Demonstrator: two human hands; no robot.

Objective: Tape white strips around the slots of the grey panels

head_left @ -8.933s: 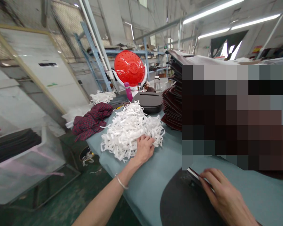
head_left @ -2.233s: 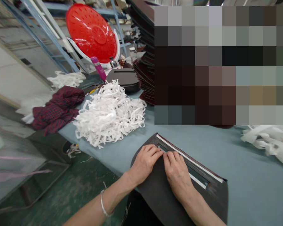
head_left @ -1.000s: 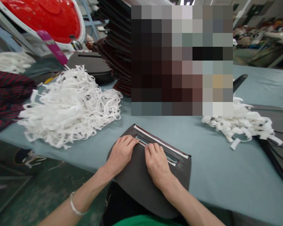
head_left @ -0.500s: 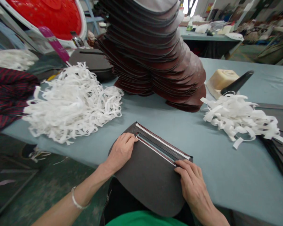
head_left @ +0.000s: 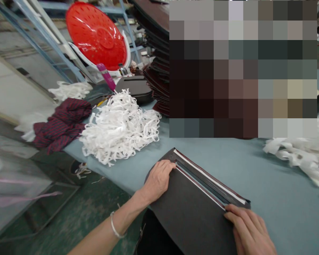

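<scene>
Panel: dark rounded panel (head_left: pixel 191 216), long slot edged by white strip (head_left: pixel 210 176)
Left hand (head_left: pixel 157 180): fingers lying flat on panel, not gripping
Right hand (head_left: pixel 248 230): fingers lying flat at slot's far end, not gripping

No words, numbers or brand names can be read. Just below the red perforated plastic basket (head_left: pixel 97 37), a pink bottle (head_left: pixel 105 77) leans, and any marking on it is too small to tell. Beside that bottle, a small jar (head_left: pixel 123 71) carries a label, but its print is also too small and blurred to make out.
</scene>
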